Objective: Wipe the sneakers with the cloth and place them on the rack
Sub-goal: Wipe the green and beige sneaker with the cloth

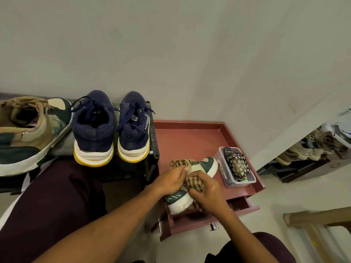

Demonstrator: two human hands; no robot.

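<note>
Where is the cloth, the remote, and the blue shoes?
cloth (193, 184): head view, on the checked fold between the hands.
remote (228, 152): head view, on its buttons, inside the clear box.
blue shoes (94, 130): head view, on the left shoe's heel.

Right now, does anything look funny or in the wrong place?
Yes. The drawer of the small red table hangs partly open under the sneaker being wiped. A TV remote sits in a clear plastic box beside it, an odd neighbour for shoes. The matching sneaker on the rack has scuffed, worn patches.
</note>
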